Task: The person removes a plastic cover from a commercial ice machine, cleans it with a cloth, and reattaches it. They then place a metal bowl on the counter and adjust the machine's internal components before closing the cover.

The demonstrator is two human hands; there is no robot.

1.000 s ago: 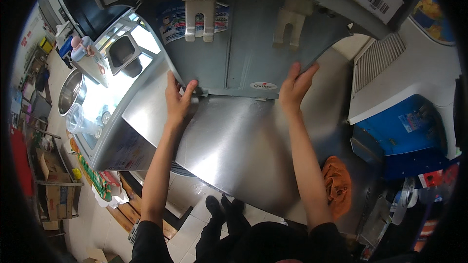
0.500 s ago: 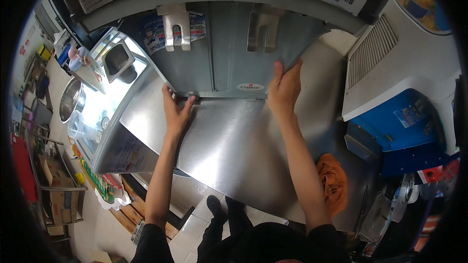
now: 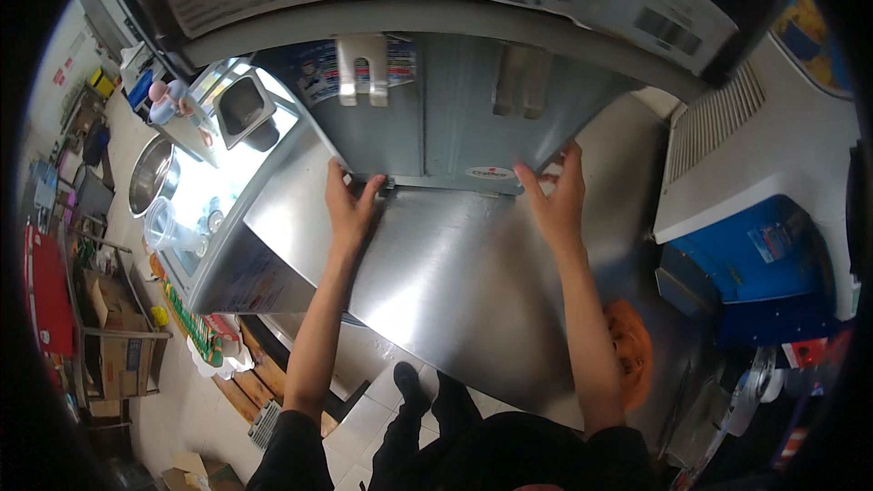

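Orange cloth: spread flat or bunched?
Bunched: the orange cloth lies in creased folds on the steel counter, partly behind the right forearm.

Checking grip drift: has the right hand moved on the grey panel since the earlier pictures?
Yes, the right hand is lower: its thumb tip, earlier higher than the oval badge, is now level with it.

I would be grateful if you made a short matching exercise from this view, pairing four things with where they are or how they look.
Things:
1. Left hand
2. Right hand
3. Cloth
4. Bowl

Places and looks:
A. Round, shiny metal
B. At the lower right corner of the grey unit
C. Orange
D. At the grey unit's lower left corner

Pairs: 1-D, 2-B, 3-C, 4-A
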